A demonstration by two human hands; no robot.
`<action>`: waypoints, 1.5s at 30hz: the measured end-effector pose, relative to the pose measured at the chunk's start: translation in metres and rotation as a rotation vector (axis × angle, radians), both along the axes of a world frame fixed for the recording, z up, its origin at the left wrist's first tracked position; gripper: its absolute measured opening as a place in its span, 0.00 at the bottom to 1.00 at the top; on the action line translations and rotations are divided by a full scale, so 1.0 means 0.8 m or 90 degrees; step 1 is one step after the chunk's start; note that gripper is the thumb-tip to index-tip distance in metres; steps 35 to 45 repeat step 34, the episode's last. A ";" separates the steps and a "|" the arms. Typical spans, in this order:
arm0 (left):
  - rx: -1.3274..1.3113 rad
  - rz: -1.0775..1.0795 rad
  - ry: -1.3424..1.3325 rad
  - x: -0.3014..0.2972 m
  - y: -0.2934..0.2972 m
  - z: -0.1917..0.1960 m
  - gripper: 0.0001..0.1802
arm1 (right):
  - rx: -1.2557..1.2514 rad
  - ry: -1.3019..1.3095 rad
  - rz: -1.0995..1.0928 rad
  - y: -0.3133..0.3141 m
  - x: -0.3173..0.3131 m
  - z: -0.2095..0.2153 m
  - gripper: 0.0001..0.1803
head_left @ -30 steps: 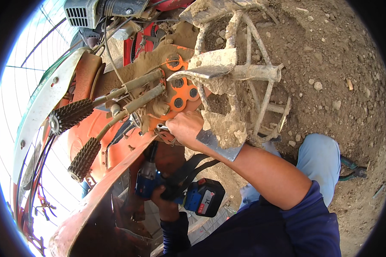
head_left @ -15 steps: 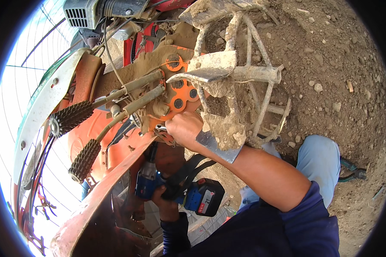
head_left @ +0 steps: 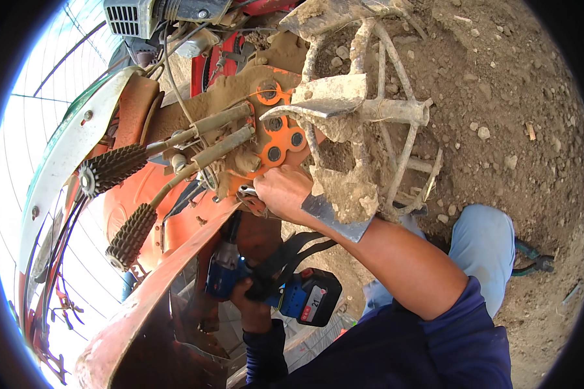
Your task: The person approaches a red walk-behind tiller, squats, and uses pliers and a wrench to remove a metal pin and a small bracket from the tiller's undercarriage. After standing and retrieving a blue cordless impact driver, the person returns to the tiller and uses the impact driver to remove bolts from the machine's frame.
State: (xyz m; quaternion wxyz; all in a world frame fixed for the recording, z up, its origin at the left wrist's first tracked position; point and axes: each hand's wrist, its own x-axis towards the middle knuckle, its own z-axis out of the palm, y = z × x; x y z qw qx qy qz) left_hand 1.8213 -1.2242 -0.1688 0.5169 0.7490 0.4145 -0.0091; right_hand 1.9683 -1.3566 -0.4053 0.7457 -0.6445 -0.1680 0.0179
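Note:
My left hand (head_left: 248, 303) is wrapped round the grip of a blue cordless impact wrench (head_left: 222, 272), below the orange machine's panel. A black battery (head_left: 319, 299) sits on the tool's base and a black strap (head_left: 292, 253) loops beside it. Its nose points up under the panel edge, where the tip is hidden. Above it, my right hand (head_left: 283, 189) is closed on a spanner (head_left: 246, 190) against the lower edge of the dusty orange housing (head_left: 279, 139). Only the spanner's shiny end shows; the fingers cover the rest.
Soil-caked tiller blades (head_left: 331, 97) and their round metal frame (head_left: 402, 155) stand close over my right forearm. Two ribbed black handle grips (head_left: 131, 240) jut out at the left. An orange sheet-metal guard (head_left: 156, 285) runs beside the impact wrench. Loose soil (head_left: 499, 117) lies at right.
The machine sits slightly further right in the view. Both hands keep their holds, the right on the spanner and the left on the impact wrench.

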 end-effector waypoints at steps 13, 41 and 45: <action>0.072 -0.223 -0.041 -0.019 0.008 -0.004 0.35 | -0.018 0.049 -0.001 0.014 -0.002 0.002 0.06; -0.038 0.043 0.002 -0.001 0.008 0.006 0.37 | 0.023 0.054 -0.069 0.023 -0.012 -0.003 0.09; -0.038 0.043 0.002 -0.001 0.008 0.006 0.37 | 0.023 0.054 -0.069 0.023 -0.012 -0.003 0.09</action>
